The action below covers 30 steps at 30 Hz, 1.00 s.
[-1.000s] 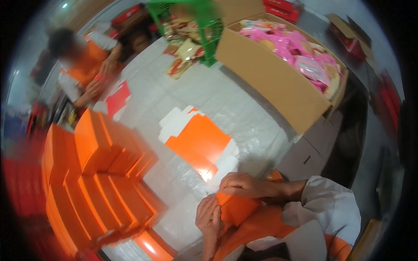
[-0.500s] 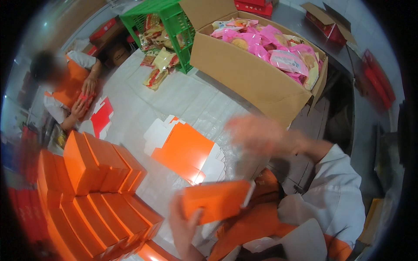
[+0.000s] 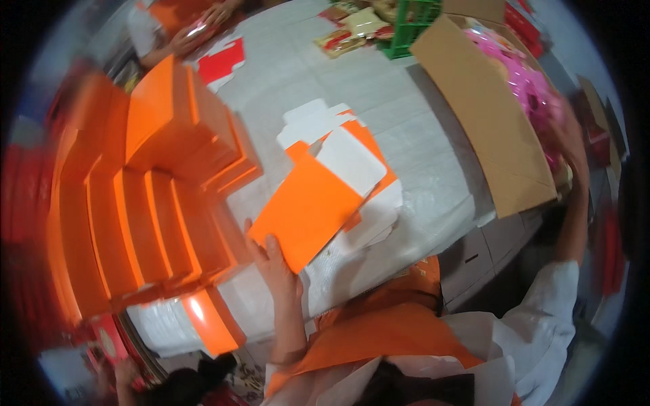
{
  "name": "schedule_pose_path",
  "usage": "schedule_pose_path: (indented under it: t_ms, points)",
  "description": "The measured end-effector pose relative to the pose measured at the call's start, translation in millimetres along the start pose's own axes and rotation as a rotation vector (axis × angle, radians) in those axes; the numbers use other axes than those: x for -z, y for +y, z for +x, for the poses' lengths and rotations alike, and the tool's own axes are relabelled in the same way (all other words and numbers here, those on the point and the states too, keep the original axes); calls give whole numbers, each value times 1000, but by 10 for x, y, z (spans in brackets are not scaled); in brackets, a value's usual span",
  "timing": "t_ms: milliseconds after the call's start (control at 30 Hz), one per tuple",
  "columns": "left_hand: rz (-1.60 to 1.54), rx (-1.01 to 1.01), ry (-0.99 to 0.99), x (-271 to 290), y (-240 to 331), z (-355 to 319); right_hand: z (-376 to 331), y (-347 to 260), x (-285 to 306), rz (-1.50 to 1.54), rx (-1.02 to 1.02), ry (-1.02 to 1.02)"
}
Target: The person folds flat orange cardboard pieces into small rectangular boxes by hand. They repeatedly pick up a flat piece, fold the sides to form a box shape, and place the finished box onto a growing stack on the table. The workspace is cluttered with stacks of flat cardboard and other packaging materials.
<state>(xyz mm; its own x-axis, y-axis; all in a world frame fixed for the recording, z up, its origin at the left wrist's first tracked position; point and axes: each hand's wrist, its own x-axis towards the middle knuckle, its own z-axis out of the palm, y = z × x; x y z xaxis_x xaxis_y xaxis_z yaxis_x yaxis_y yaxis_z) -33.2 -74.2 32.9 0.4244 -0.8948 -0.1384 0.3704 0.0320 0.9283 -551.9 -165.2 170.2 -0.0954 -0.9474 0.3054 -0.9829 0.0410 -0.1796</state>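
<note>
My left hand [image 3: 276, 265] grips the near left corner of an orange carton box [image 3: 305, 211], its thumb on the orange face. A white flap stands out at the box's far end. Partly beneath it lie flat orange-and-white box blanks [image 3: 383, 215] on the covered table. My right arm is stretched far to the right, and my right hand [image 3: 567, 139] reaches into a brown cardboard carton [image 3: 484, 111] among pink plastic packets [image 3: 511, 68]. Its fingers are blurred and partly hidden there, so any grip on a packet cannot be made out.
Orange boxes [image 3: 179, 128] stand stacked at the left, with another orange piece [image 3: 211, 321] near the table's front edge. Across the table a co-worker's hands [image 3: 203, 28] hold something shiny, beside a red-and-white blank [image 3: 222, 62]. Gold packets [image 3: 359, 28] lie by a green crate [image 3: 414, 27].
My right hand has moved from above the table to the carton's packets. The orange box in my left hand has tilted, showing its white flap over the blanks. The view has shifted.
</note>
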Motion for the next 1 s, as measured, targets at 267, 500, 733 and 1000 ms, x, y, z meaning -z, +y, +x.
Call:
schedule_pose_path:
  t_ms: [267, 500, 733, 1000]
  points:
    - [217, -126, -40, -39, -178, -128, -668, -1713, -530, 1282, -104, 19]
    - [183, -51, -41, -148, -191, -308, -530, -2720, -1409, 1894, -241, -137]
    - [62, 25, -31, -44, -213, -226, -618, -2842, -1529, 1906, -245, -237]
    - [17, 67, -69, -126, -276, -256, -660, -2821, -1472, 1616, -242, -206]
